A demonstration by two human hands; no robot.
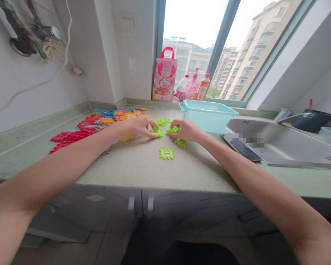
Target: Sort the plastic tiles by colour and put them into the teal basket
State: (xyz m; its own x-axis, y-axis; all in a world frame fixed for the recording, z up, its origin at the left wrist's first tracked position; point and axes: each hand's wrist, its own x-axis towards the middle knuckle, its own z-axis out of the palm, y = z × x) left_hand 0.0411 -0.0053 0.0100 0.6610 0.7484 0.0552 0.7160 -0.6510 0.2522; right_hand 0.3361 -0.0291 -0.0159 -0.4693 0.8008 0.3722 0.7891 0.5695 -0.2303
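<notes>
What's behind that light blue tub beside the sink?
Behind the tub, by the window, stand a pink pump bottle and an orange-capped bottle, with a red-capped white bottle farther left. The tub's wall covers the counter directly behind it, so anything there can't be seen.

Free counter front (pixel 154 178) between forearms (pixel 99 141), obstacles beyond: a lime tile (pixel 167 153), a turquoise tub (pixel 209 119).

The green interlocking tiles (pixel 167 153) look like plastic, the tub (pixel 205 120) smooth translucent plastic, the sink (pixel 281 147) satiny metal, the surface (pixel 138 165) smooth, speckled, stone-like.
</notes>
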